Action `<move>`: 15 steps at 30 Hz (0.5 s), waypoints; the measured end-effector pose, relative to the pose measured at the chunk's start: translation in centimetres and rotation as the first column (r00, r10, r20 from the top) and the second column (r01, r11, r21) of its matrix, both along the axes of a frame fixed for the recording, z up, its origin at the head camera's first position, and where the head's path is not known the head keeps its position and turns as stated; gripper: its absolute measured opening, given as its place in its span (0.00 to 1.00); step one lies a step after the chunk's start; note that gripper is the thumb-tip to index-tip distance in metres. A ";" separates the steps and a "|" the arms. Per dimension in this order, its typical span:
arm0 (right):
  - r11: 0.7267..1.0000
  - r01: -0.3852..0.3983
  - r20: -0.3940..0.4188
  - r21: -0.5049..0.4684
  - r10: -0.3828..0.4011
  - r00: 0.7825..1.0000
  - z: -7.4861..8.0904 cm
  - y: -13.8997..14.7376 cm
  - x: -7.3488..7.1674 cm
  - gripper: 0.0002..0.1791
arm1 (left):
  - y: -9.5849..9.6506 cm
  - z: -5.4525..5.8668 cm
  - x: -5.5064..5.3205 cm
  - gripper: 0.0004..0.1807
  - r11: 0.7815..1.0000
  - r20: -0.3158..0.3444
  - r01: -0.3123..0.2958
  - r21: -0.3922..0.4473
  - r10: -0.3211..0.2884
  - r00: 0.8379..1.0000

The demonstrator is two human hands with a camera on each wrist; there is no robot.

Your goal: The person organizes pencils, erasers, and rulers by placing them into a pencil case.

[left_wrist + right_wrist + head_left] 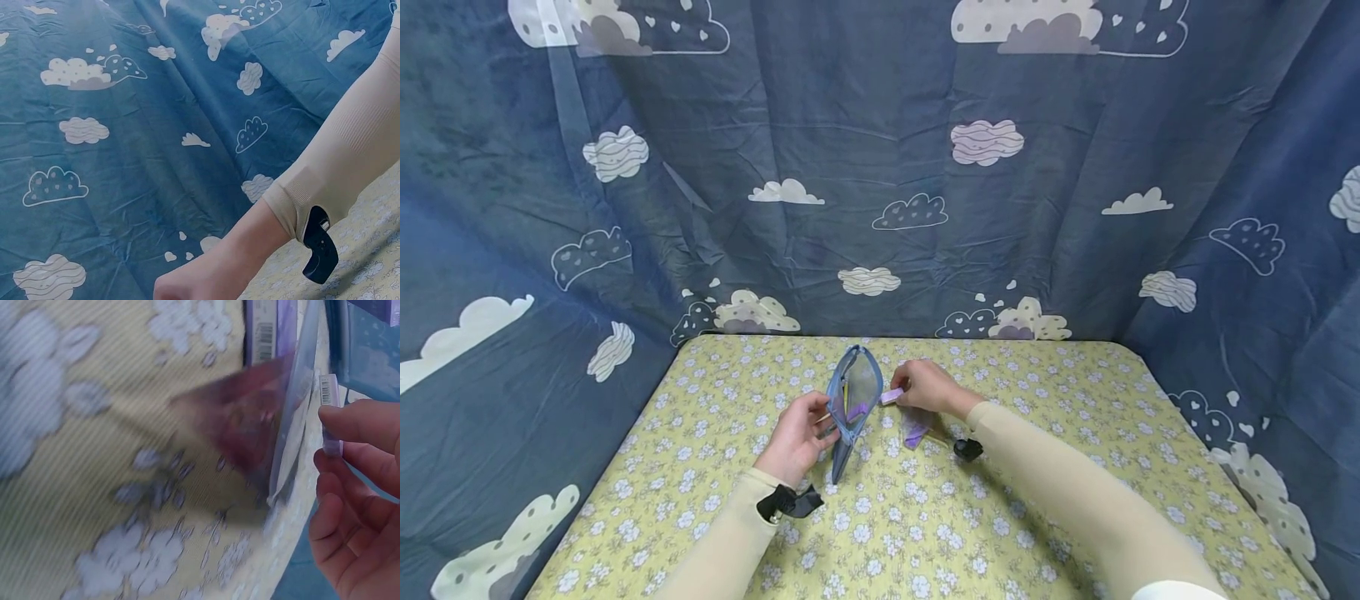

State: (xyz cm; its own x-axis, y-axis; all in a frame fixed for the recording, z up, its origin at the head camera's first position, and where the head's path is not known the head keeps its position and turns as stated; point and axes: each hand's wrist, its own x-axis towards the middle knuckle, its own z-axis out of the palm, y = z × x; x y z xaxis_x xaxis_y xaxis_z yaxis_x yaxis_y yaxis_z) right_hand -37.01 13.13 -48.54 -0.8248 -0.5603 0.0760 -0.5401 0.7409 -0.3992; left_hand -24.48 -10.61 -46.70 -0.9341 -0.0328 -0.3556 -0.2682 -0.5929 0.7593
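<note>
Lilac block [891, 397] pinched by right hand [925, 386], beside pouch [865, 381].
Pouch held by left hand [800, 435]; best kept gaping, steady.

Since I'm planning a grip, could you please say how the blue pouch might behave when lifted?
The blue pouch probably flexes, since its mouth bows open. It seems light, as its walls look thin. It may tip if the left hand lets go, given its slim shape.

Soft light, shadow [1017, 493] below right sleeve [1075, 483], right wrist view partly blurred
</note>
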 end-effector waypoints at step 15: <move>0.999 -0.031 -0.081 0.024 0.033 0.996 1.2 2.4 0.9 0.11 | 0.0 0.0 0.0 0.03 1.000 0.001 0.003 -0.001 -0.003 1.000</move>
State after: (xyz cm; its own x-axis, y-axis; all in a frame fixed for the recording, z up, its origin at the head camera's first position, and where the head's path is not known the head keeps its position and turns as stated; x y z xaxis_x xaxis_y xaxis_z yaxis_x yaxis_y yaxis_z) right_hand -36.16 15.52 -47.38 -0.7983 -0.5883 0.1290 -0.5933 0.7312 -0.3366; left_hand -24.46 -10.59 -46.67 -0.9339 -0.0298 -0.3564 -0.2709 -0.5915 0.7595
